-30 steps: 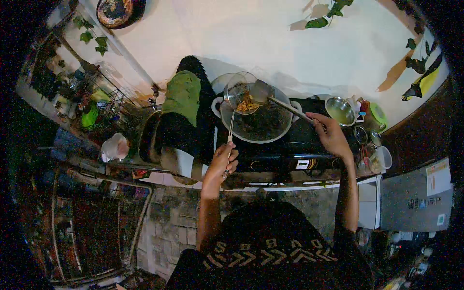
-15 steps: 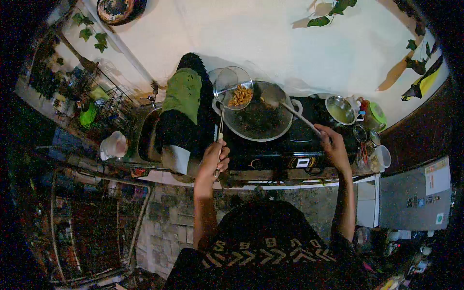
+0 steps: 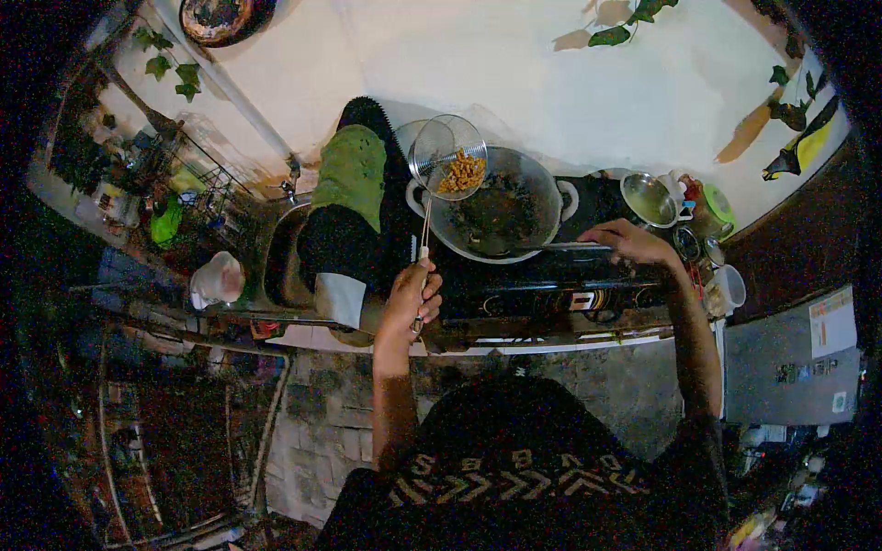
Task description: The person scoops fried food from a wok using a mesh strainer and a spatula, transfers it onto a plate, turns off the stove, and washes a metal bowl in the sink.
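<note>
My left hand (image 3: 412, 298) is closed round the handle of a wire strainer (image 3: 429, 174), which is held over the left rim of a wok (image 3: 542, 234). Small golden-brown fried pieces (image 3: 461, 172) lie in the strainer's mesh. In my right hand (image 3: 632, 244) is the handle of a long spatula (image 3: 560, 246), its head down in the near part of the wok. Dark oil or residue covers the wok's inside, and the spatula's head is hard to make out there. The wok has two loop handles and sits on a black stove (image 3: 514, 298).
Right of the wok stands a metal bowl (image 3: 649, 200) with yellowish liquid, beside a green-lidded container (image 3: 718, 208) and a white plastic tub (image 3: 726, 289). On the left are a green cloth (image 3: 351, 179) over something dark, a sink (image 3: 285, 243) and a pinkish-white container (image 3: 218, 279).
My right hand has turned and shifted slightly, and the spatula has swung from the wok's upper right down to its near side. The strainer stays over the left rim.
</note>
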Available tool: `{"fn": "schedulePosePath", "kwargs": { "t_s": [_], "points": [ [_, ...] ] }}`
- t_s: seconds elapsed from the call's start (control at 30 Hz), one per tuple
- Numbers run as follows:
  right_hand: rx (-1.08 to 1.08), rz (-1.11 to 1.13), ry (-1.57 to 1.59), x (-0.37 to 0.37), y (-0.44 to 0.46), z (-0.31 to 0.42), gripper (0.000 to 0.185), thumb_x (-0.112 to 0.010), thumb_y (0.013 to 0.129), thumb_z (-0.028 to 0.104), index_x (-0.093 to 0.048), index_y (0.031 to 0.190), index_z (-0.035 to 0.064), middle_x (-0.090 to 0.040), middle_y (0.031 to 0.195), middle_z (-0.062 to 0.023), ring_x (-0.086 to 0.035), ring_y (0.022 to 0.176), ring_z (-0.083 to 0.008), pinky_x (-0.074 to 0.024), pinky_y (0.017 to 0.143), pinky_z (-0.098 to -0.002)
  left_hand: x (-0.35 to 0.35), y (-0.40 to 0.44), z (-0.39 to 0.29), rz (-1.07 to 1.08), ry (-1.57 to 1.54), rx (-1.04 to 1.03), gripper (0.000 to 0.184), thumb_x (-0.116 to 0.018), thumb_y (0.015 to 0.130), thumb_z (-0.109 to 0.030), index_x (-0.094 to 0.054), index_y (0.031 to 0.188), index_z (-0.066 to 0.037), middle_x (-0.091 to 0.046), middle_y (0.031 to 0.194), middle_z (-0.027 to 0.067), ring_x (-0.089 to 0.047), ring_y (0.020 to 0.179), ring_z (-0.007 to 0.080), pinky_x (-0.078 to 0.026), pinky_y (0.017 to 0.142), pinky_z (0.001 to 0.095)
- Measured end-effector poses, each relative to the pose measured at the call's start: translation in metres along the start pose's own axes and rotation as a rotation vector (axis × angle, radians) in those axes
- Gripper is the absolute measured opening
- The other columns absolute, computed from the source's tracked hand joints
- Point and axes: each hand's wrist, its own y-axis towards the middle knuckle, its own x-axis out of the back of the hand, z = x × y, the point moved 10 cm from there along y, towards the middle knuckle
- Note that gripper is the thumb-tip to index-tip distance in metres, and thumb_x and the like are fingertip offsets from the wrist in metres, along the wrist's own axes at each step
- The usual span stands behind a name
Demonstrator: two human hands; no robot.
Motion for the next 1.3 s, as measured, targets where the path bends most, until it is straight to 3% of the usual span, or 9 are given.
{"fn": "schedulePosePath", "kwargs": {
  "t_s": [0.1, 0.27, 0.3, 0.4, 0.47, 0.5, 0.93, 1.23, 1.3],
  "points": [
    [-0.246, 0.069, -0.006, -0.01, 0.009, 0.019, 0.038, -0.053, 0.099, 0.037, -0.065, 0.123, 0.0101, -0.05, 0.063, 0.0006, -0.047, 0.049, -0.0087, -0.0434, 0.039, -0.0258, 0.002, 0.0, -0.001, 0.006, 0.042, -0.014, 0.022, -0.05, 0.101, -0.035, -0.048, 0.102, -0.013, -0.038, 0.062, -0.0037, -0.032, 0.04, 0.0059, -0.026, 0.035, 0.0242],
    [-0.145, -0.038, -0.063, -0.034, 0.034, 0.01, 0.035, -0.056, 0.097, 0.028, -0.063, 0.125, 0.0072, -0.051, 0.065, 0.0002, -0.049, 0.049, -0.0087, -0.0451, 0.041, -0.0263, 0.003, 0.003, -0.003, 0.071, 0.007, -0.034, 0.023, -0.05, 0.101, -0.036, -0.048, 0.102, -0.013, -0.037, 0.061, -0.0035, -0.031, 0.038, 0.0068, -0.025, 0.034, 0.0252],
    [-0.01, -0.09, -0.045, -0.037, 0.039, 0.015, 0.035, -0.056, 0.097, 0.026, -0.063, 0.124, 0.0057, -0.053, 0.067, -0.001, -0.05, 0.051, -0.0097, -0.0456, 0.041, -0.027, 0.006, 0.003, -0.003, 0.054, 0.001, -0.02, 0.023, -0.05, 0.101, -0.036, -0.048, 0.102, -0.013, -0.037, 0.061, -0.0034, -0.03, 0.038, 0.007, -0.025, 0.034, 0.0256],
    [0.085, -0.251, -0.1, -0.054, 0.06, -0.007, 0.034, -0.058, 0.095, 0.021, -0.063, 0.122, 0.0013, -0.065, 0.08, -0.0094, -0.061, 0.066, -0.0164, -0.0543, 0.055, -0.0334, 0.011, 0.001, -0.005, 0.05, 0.035, -0.037, 0.024, -0.05, 0.101, -0.037, -0.048, 0.103, -0.012, -0.037, 0.062, -0.0034, -0.029, 0.038, 0.007, -0.024, 0.034, 0.0257],
    [0.144, -0.446, -0.177, -0.053, 0.062, -0.016, 0.032, -0.06, 0.094, 0.018, -0.063, 0.121, 0.0005, -0.07, 0.097, -0.016, -0.067, 0.087, -0.0229, -0.0553, 0.078, -0.0375, 0.008, -0.007, -0.013, -0.007, 0.07, -0.033, 0.025, -0.05, 0.101, -0.037, -0.048, 0.103, -0.012, -0.037, 0.062, -0.0033, -0.029, 0.038, 0.0069, -0.025, 0.034, 0.0255],
    [0.109, -0.482, -0.108, -0.056, 0.062, -0.019, 0.031, -0.06, 0.093, 0.016, -0.064, 0.12, 0.001, -0.07, 0.107, -0.0183, -0.067, 0.101, -0.0284, -0.0497, 0.093, -0.0372, 0.011, -0.011, -0.016, -0.063, 0.104, -0.027, 0.025, -0.05, 0.101, -0.037, -0.048, 0.103, -0.012, -0.038, 0.063, -0.0033, -0.029, 0.038, 0.0067, -0.025, 0.034, 0.0253],
    [0.169, -0.584, -0.125, -0.062, 0.073, -0.017, 0.035, -0.057, 0.09, 0.012, -0.062, 0.123, 0.0025, -0.068, 0.113, -0.0194, -0.067, 0.102, -0.0353, -0.0521, 0.091, -0.0412, 0.006, -0.018, -0.021, -0.007, 0.089, -0.086, 0.028, -0.051, 0.101, -0.039, -0.049, 0.103, -0.011, -0.036, 0.063, -0.003, -0.028, 0.04, 0.0057, -0.026, 0.036, 0.0234],
    [0.148, -0.589, -0.049, -0.055, 0.07, -0.013, 0.031, -0.057, 0.096, 0.016, -0.062, 0.123, 0.0012, -0.067, 0.114, -0.0218, -0.064, 0.11, -0.0341, -0.0495, 0.092, -0.039, 0.015, -0.021, -0.018, -0.041, 0.083, -0.098, 0.025, -0.051, 0.101, -0.037, -0.05, 0.101, -0.012, -0.038, 0.065, -0.0037, -0.031, 0.042, 0.0044, -0.026, 0.037, 0.0226],
    [0.11, -0.592, 0.034, -0.051, 0.064, -0.02, 0.032, -0.058, 0.096, 0.016, -0.061, 0.124, 0.0008, -0.068, 0.113, -0.0201, -0.066, 0.107, -0.0278, -0.0493, 0.091, -0.0366, 0.014, -0.021, -0.016, -0.022, 0.041, -0.097, 0.025, -0.051, 0.101, -0.038, -0.05, 0.101, -0.012, -0.038, 0.065, -0.0037, -0.031, 0.042, 0.0044, -0.026, 0.037, 0.0222]
  ]
}}
